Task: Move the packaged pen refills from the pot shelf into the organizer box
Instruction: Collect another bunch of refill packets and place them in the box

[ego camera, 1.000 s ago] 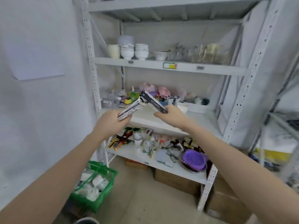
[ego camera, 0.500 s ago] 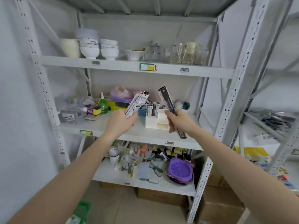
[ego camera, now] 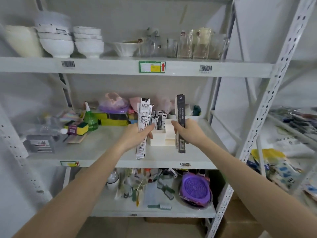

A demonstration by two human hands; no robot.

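My left hand (ego camera: 137, 136) grips a bundle of white packaged pen refills (ego camera: 144, 117), held upright just left of the white organizer box (ego camera: 158, 140) on the middle shelf. My right hand (ego camera: 187, 133) grips a dark packaged refill (ego camera: 180, 114), also upright, at the box's right side. Several refill packs (ego camera: 159, 121) stand inside the box's back compartment. Both hands are at box height, one on each side of it.
Sponges (ego camera: 78, 128), a green bottle (ego camera: 91, 120) and bagged items lie on the middle shelf to the left and behind. Bowls (ego camera: 56, 43) and glassware (ego camera: 197, 43) fill the upper shelf. A purple strainer (ego camera: 195, 188) and tools crowd the lower shelf. The perforated rack upright (ego camera: 257, 131) rises at right.
The view has come closer to the shelf. Both hands moved forward and turned their packs from slanted to upright, ending on either side of the organizer box.
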